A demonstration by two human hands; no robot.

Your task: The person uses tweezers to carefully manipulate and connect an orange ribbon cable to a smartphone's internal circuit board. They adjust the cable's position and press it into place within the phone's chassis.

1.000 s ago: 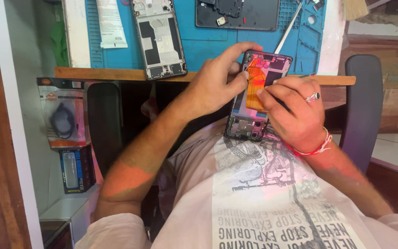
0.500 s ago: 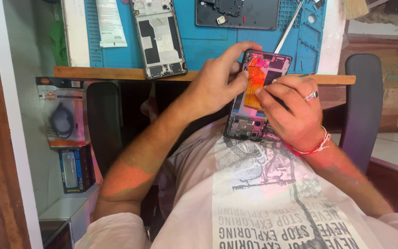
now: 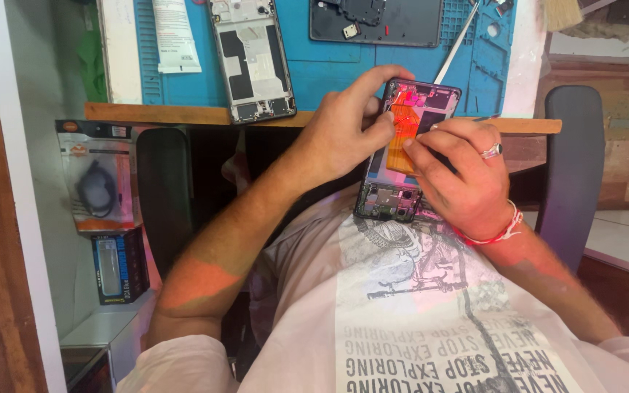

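Hands at frame centre grip an opened phone (image 3: pixel 402 156): left hand (image 3: pixel 343 131) clasps its upper edge, right hand (image 3: pixel 464 178) pinches its orange flex strip (image 3: pixel 402 138), blue mat (image 3: pixel 329 69) above

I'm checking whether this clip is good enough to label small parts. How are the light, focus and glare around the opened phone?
Head view: even daylight, sharp focus on the opened phone and both the left hand and right hand; a pinkish-orange colour cast falls on the phone's inside and the left forearm; the blue mat shows no strong glare; frame edges look slightly stretched.
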